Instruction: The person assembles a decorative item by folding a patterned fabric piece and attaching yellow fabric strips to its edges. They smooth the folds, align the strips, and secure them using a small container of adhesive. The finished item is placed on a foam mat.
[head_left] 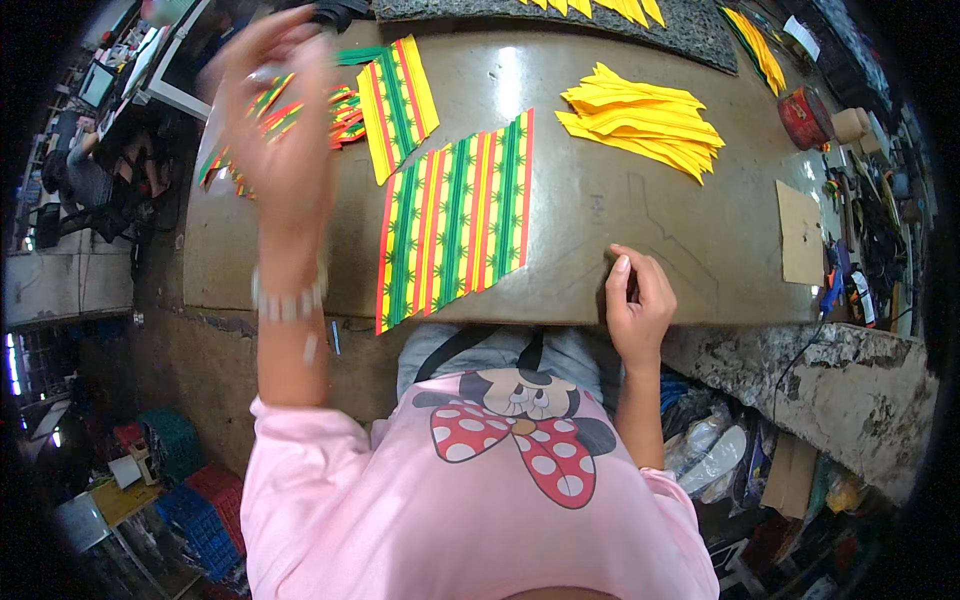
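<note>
Striped cloth (455, 225) at the near edge of the table (560, 290)

Head view: the cloth lies flat, its lowest tip at the near edge; a brush of the left forearm (290, 360) could drag it off. The left hand (288, 120) is raised toward the far left corner, too blurred to tell its grip. Well apart, the right hand (642, 308) curls loosely at the near edge, seemingly holding nothing; whether its fingertips meet is unclear.
</note>
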